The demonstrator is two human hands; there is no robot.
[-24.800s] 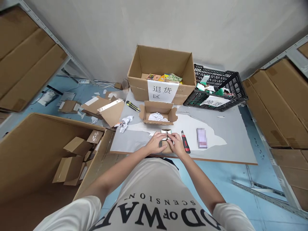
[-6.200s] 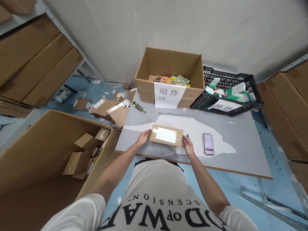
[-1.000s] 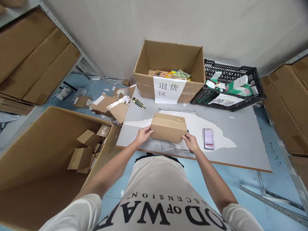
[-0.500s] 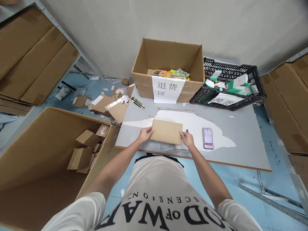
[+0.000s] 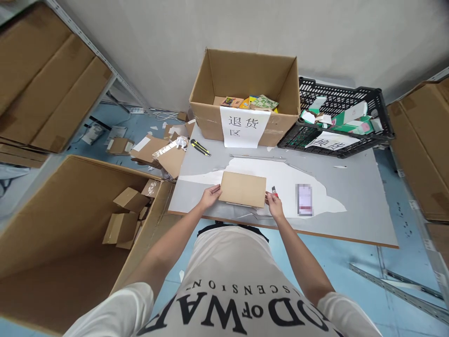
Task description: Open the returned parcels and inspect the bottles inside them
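A flat brown cardboard box [image 5: 243, 188] is between my hands near the table's front edge, its plain face up. My left hand [image 5: 211, 195] grips its left edge, thumb and fingers pressed together. At the right edge, my right hand [image 5: 274, 205] has its fingers closed against the box's side. Just beyond those fingers lies a small red and dark object [image 5: 274, 190], perhaps a cutter, partly covered by the hand. To the right rests a phone [image 5: 304, 200], its screen blurred out.
A yellow-black utility knife [image 5: 200, 147] lies at the table's left. Behind stand a large labelled carton [image 5: 206, 122] with colourful packs and a black crate [image 5: 387, 117] with green-white boxes. A big open carton [image 5: 70, 196] with small boxes is at left, near scrap cardboard [image 5: 171, 161].
The right hand has shifted slightly at the box's edge; its thumb no longer overlaps the top face. Red now shows on the small object beside it. The view has tilted a little.
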